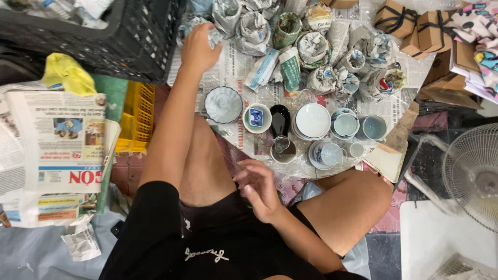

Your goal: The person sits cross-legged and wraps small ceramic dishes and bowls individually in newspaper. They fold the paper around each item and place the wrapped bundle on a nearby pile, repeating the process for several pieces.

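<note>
Your left hand (pixel 199 49) is stretched far forward, fingers curled down onto a newspaper-wrapped bundle (pixel 196 25) beside the black crate (pixel 129 36); how tightly you grip it can't be told. The bundle is a crumpled lump, so its long axis and which way it points can't be told either. Your right hand (pixel 259 189) hangs loosely half-curled and empty over your lap. Just ahead sit a scalloped dish (pixel 223 103), a dark ladle-shaped piece (pixel 280 124) and white bowls (pixel 313 122) on newspaper (pixel 233 62).
</note>
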